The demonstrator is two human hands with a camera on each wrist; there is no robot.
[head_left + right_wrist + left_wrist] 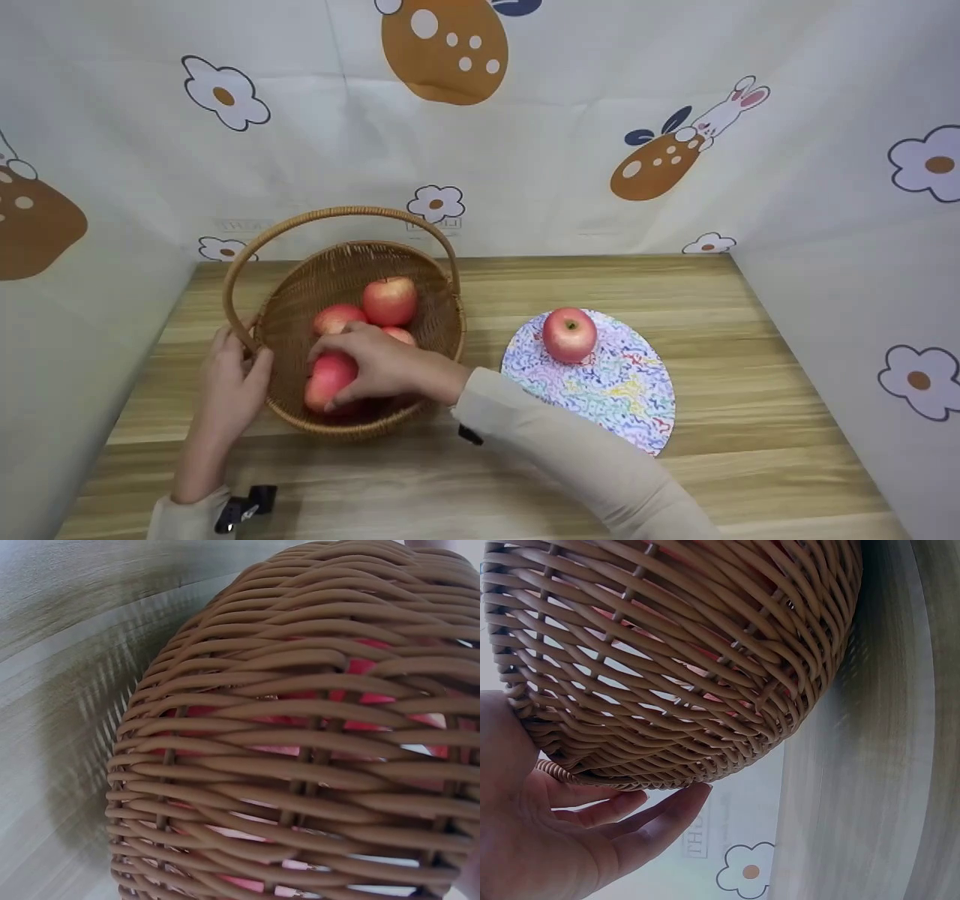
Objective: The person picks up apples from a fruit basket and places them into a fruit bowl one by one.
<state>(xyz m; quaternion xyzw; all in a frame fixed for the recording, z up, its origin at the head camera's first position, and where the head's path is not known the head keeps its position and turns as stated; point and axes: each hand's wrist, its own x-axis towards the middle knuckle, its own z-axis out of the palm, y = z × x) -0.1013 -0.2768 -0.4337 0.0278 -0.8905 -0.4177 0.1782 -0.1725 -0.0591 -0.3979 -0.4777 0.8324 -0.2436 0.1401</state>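
- Backdrop [562, 150]: pale cloth, flowers and rabbits printed on it, behind and at both sides of the work.
- Surface [750, 375]: wood-grain top, carries everything.
- Basket [360, 430]: woven, left part of the surface, tall arched handle [352, 212] standing up. Should be light and stiff with a bit of give in the weave. Probably easy to nudge, so rim or handle root is a sensible hold.
- Disc [626, 394]: round, multicolour squiggle pattern, lies flat right of the basket, apart from it. Looks thin; can't tell paper or board from here.
- Left hand [232, 390]: grips the basket's left rim at the handle root.
- Right hand [379, 364]: inside the basket, clasping one apple, thumb on the near side, fingers over the far side.
- Held apple [324, 386]: near-left inside the basket. Can't tell whether it's off the bottom. My read: firm, smooth, moderately heavy for its size, a bit slippery, bruises if dropped. Best taken round its widest part, thumb opposite fingers, no hard squeeze.
- Other apples [390, 301]: at least three more in the basket, beyond the right hand.
- Lone apple [570, 335]: stem up, on the disc's far part, nothing touching it but the disc.
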